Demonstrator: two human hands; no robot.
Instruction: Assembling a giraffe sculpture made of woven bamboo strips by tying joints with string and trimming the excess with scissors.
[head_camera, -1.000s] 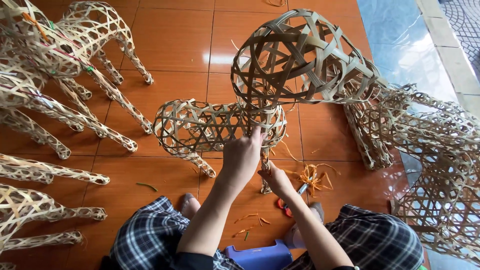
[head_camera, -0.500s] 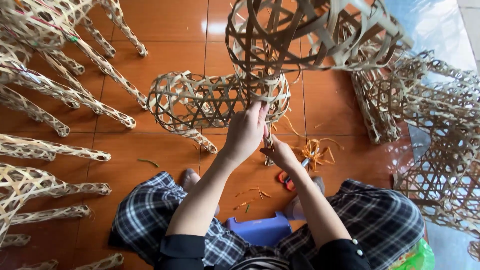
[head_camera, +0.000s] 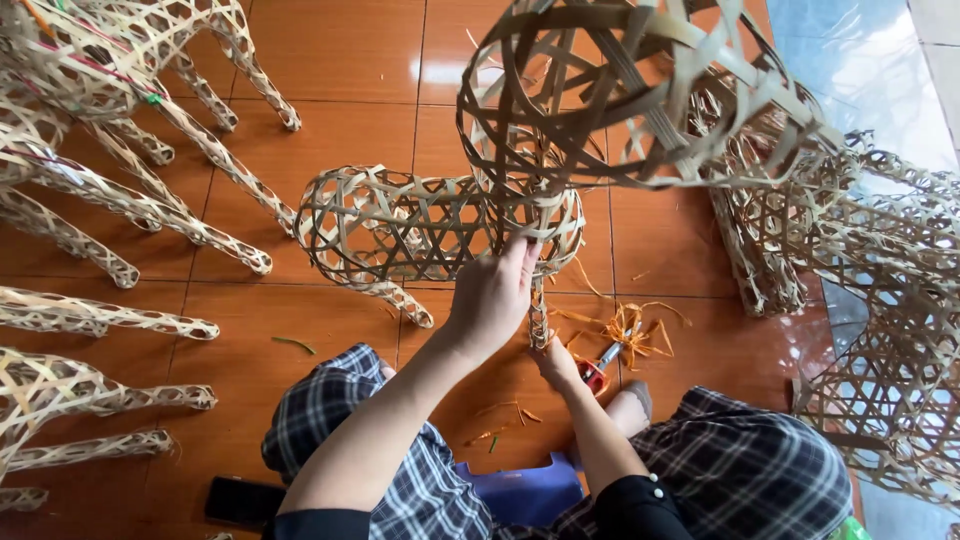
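A woven bamboo animal figure stands on the orange tiled floor, its barrel-shaped body (head_camera: 400, 225) lying sideways and its open-weave head (head_camera: 620, 90) looming close to the camera. My left hand (head_camera: 495, 295) grips the weave where the neck meets the body. My right hand (head_camera: 558, 365) is lower, closed around the foot of the figure's thin front leg (head_camera: 538, 312). Red-handled scissors (head_camera: 600, 368) lie right beside that hand.
More woven bamboo figures crowd the left (head_camera: 100, 200) and the right (head_camera: 880, 300). Orange strip scraps (head_camera: 640, 325) litter the tiles. A black phone (head_camera: 245, 498) lies by my left knee, and a blue plastic stool (head_camera: 525, 490) is under me.
The view has closed in, so the figure's head fills more of the top. Both hands keep their hold at the neck and the leg.
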